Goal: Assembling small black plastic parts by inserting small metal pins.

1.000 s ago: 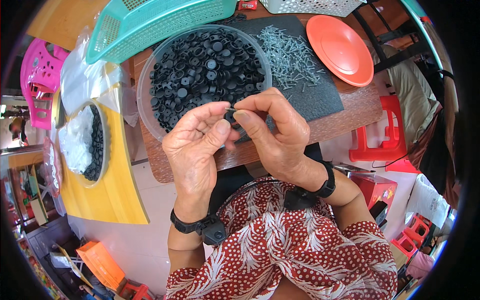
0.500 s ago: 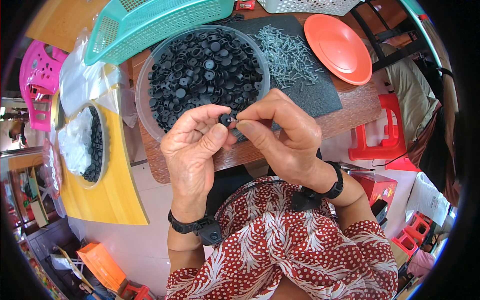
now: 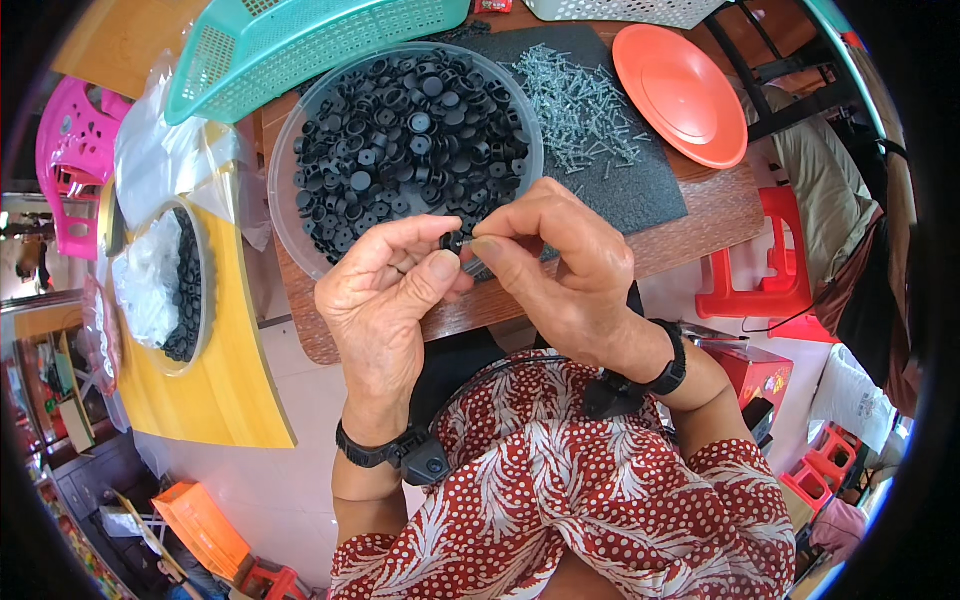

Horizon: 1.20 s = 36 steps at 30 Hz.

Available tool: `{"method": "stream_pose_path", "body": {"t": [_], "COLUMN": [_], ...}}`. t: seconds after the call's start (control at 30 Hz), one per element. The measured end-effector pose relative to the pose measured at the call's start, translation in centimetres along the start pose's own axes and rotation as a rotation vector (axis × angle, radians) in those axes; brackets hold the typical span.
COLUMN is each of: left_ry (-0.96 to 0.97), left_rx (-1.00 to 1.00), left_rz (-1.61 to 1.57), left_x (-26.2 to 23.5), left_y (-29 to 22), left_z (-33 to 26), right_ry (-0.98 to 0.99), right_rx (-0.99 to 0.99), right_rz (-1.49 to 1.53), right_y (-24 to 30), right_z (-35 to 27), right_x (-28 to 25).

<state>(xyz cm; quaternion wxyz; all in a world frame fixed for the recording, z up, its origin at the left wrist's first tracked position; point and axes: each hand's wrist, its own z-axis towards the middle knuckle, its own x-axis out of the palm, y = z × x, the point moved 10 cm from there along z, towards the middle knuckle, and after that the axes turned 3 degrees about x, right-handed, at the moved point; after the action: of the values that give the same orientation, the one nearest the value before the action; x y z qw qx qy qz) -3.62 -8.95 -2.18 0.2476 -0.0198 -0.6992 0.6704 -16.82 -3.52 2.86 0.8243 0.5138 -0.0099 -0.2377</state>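
Observation:
My left hand and my right hand meet over the near edge of a wooden table. Between their fingertips they pinch one small black plastic cap; a thin metal screw seems to run from it under my right thumb. Just beyond my hands stands a clear round bowl full of several black plastic caps. To its right a heap of silver screws lies on a black mat.
An orange plate sits at the far right of the table, a teal basket at the back. On my left a yellow surface carries another bowl with black caps and plastic bags. Red stools stand at right.
Both hands have drawn slightly toward me and lower, still pinching the black cap between them; the fingers have shifted a little around it.

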Motion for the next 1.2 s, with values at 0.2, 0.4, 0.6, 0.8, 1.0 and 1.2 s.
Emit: {"method": "stream_pose_path", "body": {"t": [0.2, 0.4, 0.6, 0.8, 1.0, 1.2], "left_ry": [-0.001, -0.005, -0.009, -0.001, 0.006, 0.002], "left_rx": [0.002, 0.009, 0.039, 0.054, 0.035, 0.072], "left_rz": [0.039, 0.063, 0.109, 0.135, 0.085, 0.108], "left_x": [-0.1, -0.1, 0.0, -0.1, -0.2, -0.2], "left_y": [0.0, 0.1, -0.5, -0.7, -0.4, -0.8], "left_z": [0.0, 0.1, 0.0, -0.1, -0.1, 0.2], "right_ry": [-0.012, -0.044, -0.040, -0.060, -0.058, -0.039], "right_rx": [-0.064, -0.053, -0.083, -0.117, -0.073, -0.349], "right_rz": [-0.068, -0.042, -0.046, -0.095, -0.054, -0.208], "right_y": [0.2, -0.2, 0.0, 0.3, -0.1, 2.0], "right_z": [-0.2, -0.1, -0.3, -0.7, -0.5, -0.5], "right_x": [0.1, -0.1, 0.2, 0.2, 0.2, 0.7]}}
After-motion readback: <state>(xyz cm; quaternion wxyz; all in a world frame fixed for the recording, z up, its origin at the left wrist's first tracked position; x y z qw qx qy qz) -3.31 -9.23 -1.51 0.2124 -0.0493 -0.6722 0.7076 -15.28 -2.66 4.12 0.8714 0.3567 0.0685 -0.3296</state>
